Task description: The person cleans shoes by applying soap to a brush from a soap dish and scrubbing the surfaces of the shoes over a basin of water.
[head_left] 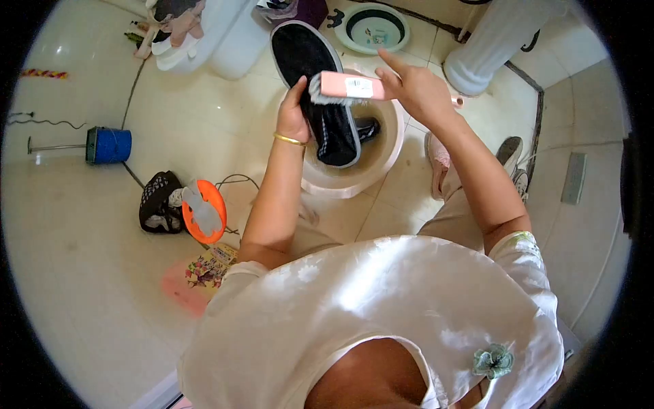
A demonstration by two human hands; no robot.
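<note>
A black shoe [334, 136] with a pale sole edge is held up over a whitish basin [392, 146]. My left hand [293, 116] grips it by the side, a gold bangle on the wrist. My right hand [415, 92] is closed round the handle of a pink scrubbing brush [351, 86], its index finger stretched out. The brush's pale bristles lie against or just over the middle of the shoe; contact is hard to tell. In the basin's murky water sits another black shoe [368, 128], partly hidden by the held one.
A green and white folding basin [377, 31] lies beyond, left of a white pedestal [487, 58]. On the left are a blue cylinder with a rod [109, 145], a black patterned bag [160, 202] and an orange-rimmed object [219, 204]. Shoes [509, 153] stand by the right wall.
</note>
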